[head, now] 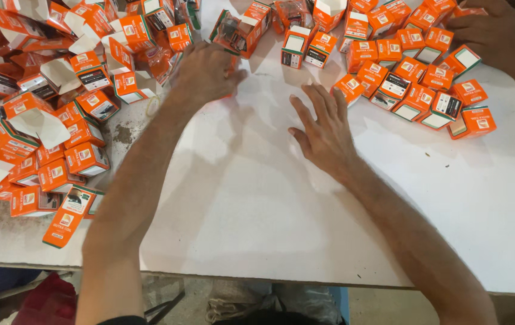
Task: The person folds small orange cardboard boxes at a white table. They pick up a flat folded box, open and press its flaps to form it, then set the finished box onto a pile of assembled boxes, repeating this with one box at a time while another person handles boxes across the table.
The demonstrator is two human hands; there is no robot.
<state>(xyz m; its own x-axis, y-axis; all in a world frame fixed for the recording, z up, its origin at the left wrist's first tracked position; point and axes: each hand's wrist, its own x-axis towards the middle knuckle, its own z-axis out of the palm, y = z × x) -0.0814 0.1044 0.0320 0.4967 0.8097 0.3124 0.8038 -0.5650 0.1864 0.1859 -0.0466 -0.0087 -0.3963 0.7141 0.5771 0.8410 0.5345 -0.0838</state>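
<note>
Here, your right hand (325, 133) flat and open on the white worktop (257, 204), holding nothing, your left hand (204, 71) farther up, fingers curled at the orange boxes (119, 60), its grip impossible to tell, another person's hand (498, 33) at the far right corner

A wide bare stretch of the white desk (257, 216) lies open before me, from the near edge up to my hands. Heaped small orange cardboard boxes (47, 120) crowd the left side, and closed orange boxes (417, 78) wall off the far right, where another person's hand (498, 33) rests among them.
</note>
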